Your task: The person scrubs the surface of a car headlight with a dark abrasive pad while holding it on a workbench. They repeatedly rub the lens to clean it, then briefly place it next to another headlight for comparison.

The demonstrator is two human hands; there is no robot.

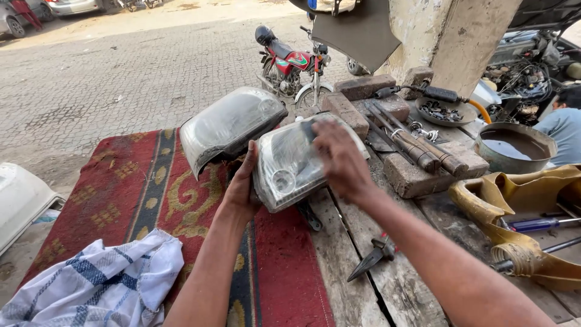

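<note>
The left hand [242, 184] gripped the cloudy clear-plastic car headlamp [290, 166] by its edge; right hand [339, 158] fingers pressed the lens. It looked light, rigid, scratch-prone.

My right fingers [330, 142] hide a dark pad's lower part and some headlight [290, 166] lens; my left fingertips vanish behind its edge.

left arm: bare from elbow to wrist, no sleeve in view
right arm: bare along the whole visible forearm, no sleeve or cuff
left hand [242, 184]: bare, no glove, no ring or band to be seen
right hand [340, 158]: bare, no glove; fingers blurred
wrists: no watch, strap or bracelet on either
</note>
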